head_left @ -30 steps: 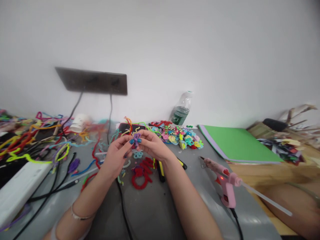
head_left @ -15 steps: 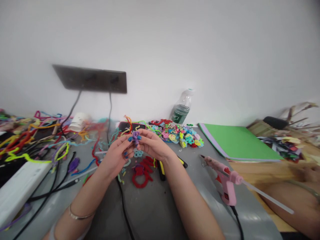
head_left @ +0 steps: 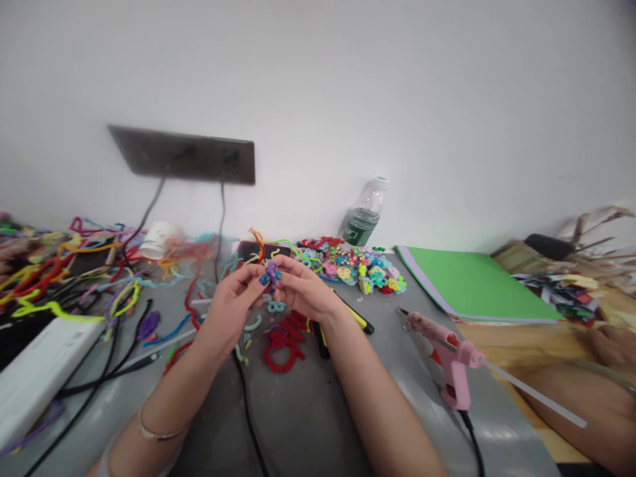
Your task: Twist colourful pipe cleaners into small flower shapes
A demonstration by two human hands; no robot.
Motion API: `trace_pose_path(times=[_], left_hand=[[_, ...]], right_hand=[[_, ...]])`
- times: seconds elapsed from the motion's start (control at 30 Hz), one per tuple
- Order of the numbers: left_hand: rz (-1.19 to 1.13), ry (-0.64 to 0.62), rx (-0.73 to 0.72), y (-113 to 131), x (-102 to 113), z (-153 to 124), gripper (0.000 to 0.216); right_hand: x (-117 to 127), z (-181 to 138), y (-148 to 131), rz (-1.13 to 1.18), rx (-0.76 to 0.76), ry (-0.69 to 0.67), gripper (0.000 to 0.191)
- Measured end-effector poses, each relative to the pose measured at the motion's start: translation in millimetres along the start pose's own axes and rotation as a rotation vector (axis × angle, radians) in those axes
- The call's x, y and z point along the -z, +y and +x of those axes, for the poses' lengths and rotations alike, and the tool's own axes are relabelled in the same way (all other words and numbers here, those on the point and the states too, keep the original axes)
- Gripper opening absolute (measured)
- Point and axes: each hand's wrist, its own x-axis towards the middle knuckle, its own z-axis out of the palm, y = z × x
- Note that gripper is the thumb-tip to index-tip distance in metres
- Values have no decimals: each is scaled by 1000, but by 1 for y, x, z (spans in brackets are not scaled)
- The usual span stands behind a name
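Observation:
Both my hands meet above the grey table and pinch a small purple pipe-cleaner flower between their fingertips. My left hand grips it from the left, my right hand from the right, fingers curled. Just below them lie a light blue pipe-cleaner flower and a red pipe-cleaner shape. A yellow and black tool lies under my right wrist.
A pink glue gun with a glue stick stands at the right, its cord trailing down. A pile of small coloured flowers, a plastic bottle and green paper sheets lie behind. Loose pipe cleaners and black cables cover the left. Another person's arm rests at the right.
My hands have stayed together on the purple flower, with only slight finger shifts. The other person's hand at the right edge has moved a little.

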Motion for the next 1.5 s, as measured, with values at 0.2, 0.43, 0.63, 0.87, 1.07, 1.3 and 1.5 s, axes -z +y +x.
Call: trace_pose_path(times=[0.2,0.43,0.63,0.87,1.07,1.3,1.5], left_hand=[[-117,-37,227,5,2,1,36],[-130,84,138,-2,-2,4,33],[-77,92,31,-6,-1,5,29],[-135,-87,159,-1,6,7,27],[-227,-220,283,3,15,8,26],[-345,-158,260,-3,9,5,25],[-147,-162,164,3,7,4,25]], right_hand=[[0,-3,-6,-40,10,-18,32],[-1,-2,-4,-44,25,19,33],[-4,-1,-3,-64,41,43,37],[-2,-4,-9,-102,14,-11,30],[-2,-7,-12,-98,-54,-49,28],[-4,-4,-9,32,-44,-37,32],[-5,-10,-17,-125,-21,-18,28]])
